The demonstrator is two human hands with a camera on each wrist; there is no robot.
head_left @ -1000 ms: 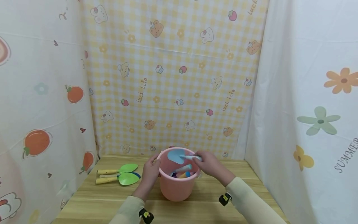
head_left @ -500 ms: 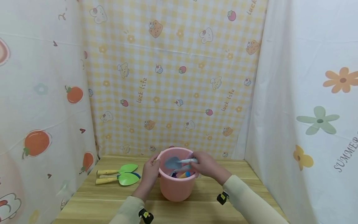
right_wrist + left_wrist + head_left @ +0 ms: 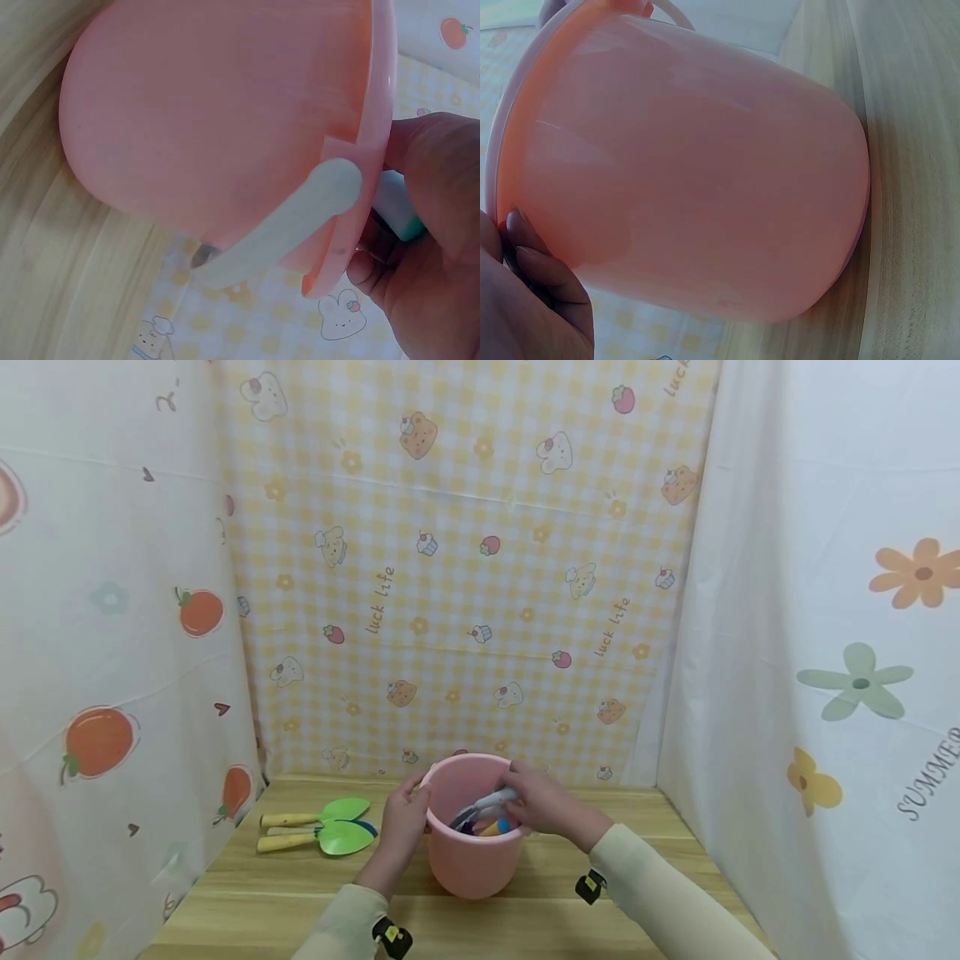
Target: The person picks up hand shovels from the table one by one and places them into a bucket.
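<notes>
A pink bucket (image 3: 474, 868) stands upright on the wooden table in the head view. My left hand (image 3: 403, 822) grips its rim on the left side; the left wrist view shows curled fingers (image 3: 551, 277) against the outer wall. Over the right rim, my right hand (image 3: 542, 802) holds a small trowel by its pale handle (image 3: 495, 799), down inside the bucket. Its blade is mostly hidden. Beneath it lie several other pieces, among them an orange handle with a blue end (image 3: 498, 827). In the right wrist view, a white handle with a green end (image 3: 397, 206) shows by the fingers.
Left of the bucket, two green trowels (image 3: 345, 838) with wooden handles lie on the table (image 3: 600, 918), a blue-edged tool between them. The bucket's white carrying handle (image 3: 277, 236) hangs on its right side. Printed cloths (image 3: 465, 593) enclose the table's back and sides.
My right hand has lowered the blue trowel from the bucket's mouth down into it, moving slightly left. The left hand and the bucket have stayed in place.
</notes>
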